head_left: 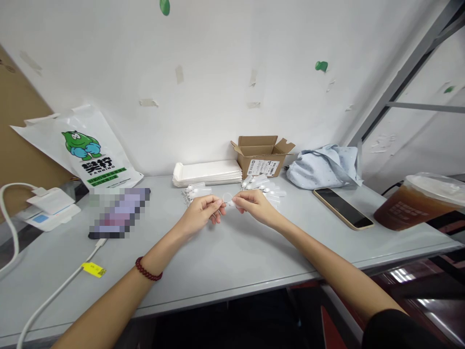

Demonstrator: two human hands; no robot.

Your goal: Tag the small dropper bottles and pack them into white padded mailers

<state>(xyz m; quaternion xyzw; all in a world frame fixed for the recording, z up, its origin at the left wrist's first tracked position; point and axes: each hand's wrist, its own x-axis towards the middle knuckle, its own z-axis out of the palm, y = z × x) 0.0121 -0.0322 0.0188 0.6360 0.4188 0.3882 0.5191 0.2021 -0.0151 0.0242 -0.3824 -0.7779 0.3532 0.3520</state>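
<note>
Above the middle of the table, my left hand [204,209] and my right hand [257,204] face each other, fingertips nearly meeting. Between them is a small white plastic piece with a thin loop [230,203]. My right thumb and forefinger pinch its right end, while my left thumb and forefinger pinch its left side. The fingers hide part of it. Just behind my left hand lies a small pile of white and clear plastic tags with loops [198,188]. Another pile of similar white tags [259,183] lies behind my right hand.
Against the wall are a stack of white envelopes [207,172], an open cardboard box [261,157] and a light blue cloth bag [323,167]. To the right are a phone [343,208] and a drink cup [410,206]. A blurred phone [121,213], cable and printed bag [98,155] are left.
</note>
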